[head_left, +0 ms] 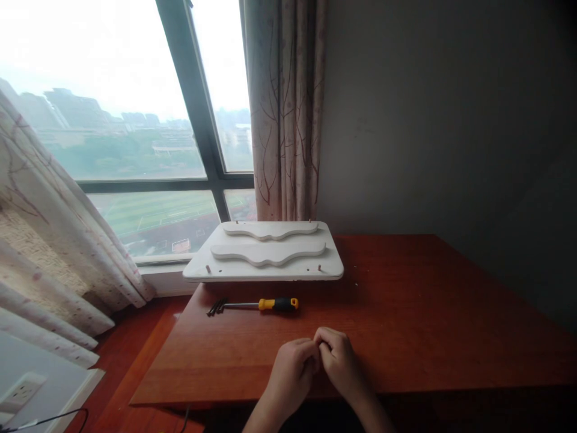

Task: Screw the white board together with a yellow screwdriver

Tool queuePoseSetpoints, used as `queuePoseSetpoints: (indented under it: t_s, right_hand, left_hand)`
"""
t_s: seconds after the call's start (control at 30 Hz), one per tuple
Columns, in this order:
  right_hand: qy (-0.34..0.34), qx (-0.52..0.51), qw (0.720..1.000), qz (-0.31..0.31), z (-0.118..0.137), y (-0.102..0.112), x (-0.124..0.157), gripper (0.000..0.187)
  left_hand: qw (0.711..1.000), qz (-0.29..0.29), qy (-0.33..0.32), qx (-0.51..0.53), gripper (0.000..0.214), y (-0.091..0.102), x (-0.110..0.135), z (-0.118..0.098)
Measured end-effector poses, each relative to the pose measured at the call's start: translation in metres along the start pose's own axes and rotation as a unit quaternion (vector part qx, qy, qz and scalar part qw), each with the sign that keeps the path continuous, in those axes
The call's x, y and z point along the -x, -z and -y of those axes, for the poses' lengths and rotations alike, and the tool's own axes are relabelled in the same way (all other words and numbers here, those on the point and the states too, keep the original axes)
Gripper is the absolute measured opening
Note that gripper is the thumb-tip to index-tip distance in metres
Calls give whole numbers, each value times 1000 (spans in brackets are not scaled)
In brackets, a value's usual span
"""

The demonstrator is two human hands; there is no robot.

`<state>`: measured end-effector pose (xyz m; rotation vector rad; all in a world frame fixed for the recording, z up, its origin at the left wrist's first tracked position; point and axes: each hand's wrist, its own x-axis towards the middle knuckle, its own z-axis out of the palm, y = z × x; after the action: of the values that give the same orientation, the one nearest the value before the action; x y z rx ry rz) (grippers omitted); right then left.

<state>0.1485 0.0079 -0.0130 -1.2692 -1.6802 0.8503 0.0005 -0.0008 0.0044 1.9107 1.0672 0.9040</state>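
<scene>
My left hand (pixel 295 364) and my right hand (pixel 336 355) meet over the front part of the table, their curled fingers touching. Both are closed, and nothing shows in them. Beyond them lies a screwdriver (pixel 279 304) with a yellow and black handle, its shaft pointing left. Several dark screws (pixel 217 307) lie by its tip. Farther back is a white board (pixel 270 273) with rounded corners, pegs and small holes. Two white wavy-edged pieces (pixel 270 252) lie flat across its top.
The reddish-brown wooden table (pixel 428 313) reaches to the grey wall (pixel 428 120). A window (pixel 135 144) and patterned curtains (pixel 288 108) stand behind and to the left. A wall socket (pixel 22 394) and a black cable (pixel 67 413) are at the lower left.
</scene>
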Motion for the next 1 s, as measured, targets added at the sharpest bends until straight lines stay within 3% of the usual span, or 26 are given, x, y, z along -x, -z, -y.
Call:
queuePoseSetpoints:
  t_s: [0.73, 1.0]
  right_hand:
    - [10, 6, 1000, -3, -6, -2, 0, 18]
    - [0, 1, 1000, 0, 3, 1, -1, 19]
  left_hand:
    - [1000, 1, 1, -7, 14, -1, 0, 4]
    - [1000, 1, 8, -9, 13, -1, 0, 2]
